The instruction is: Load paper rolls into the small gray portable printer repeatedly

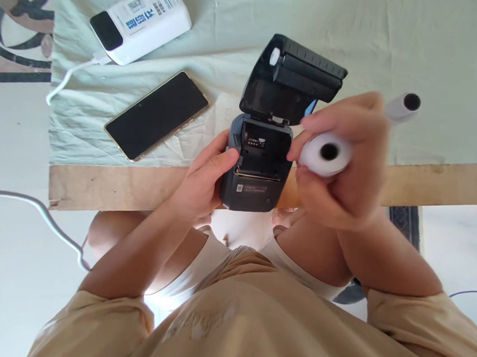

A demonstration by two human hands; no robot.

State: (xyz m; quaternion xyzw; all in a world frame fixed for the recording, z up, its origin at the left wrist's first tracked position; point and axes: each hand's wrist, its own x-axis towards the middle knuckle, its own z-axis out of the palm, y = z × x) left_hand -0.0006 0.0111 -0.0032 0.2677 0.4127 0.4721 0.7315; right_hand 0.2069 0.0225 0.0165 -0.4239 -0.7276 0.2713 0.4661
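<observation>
The right hand [343, 162] was curled around a smooth white paper roll [325, 152], fingers clamped on it, its dark hollow core facing the camera, just right of the printer. The left hand [206, 182] gripped the left side of a small portable printer [257, 171], thumb pressed on its edge; the matte dark plastic body stood at the near wooden edge of the bench [110, 185] with its ribbed lid [294, 77] hinged open and the paper bay bare. Another white roll [404, 106], a glossy black phone [157, 115] and a white power bank [145, 19] lay on the wrinkled pale cloth [389, 48]
</observation>
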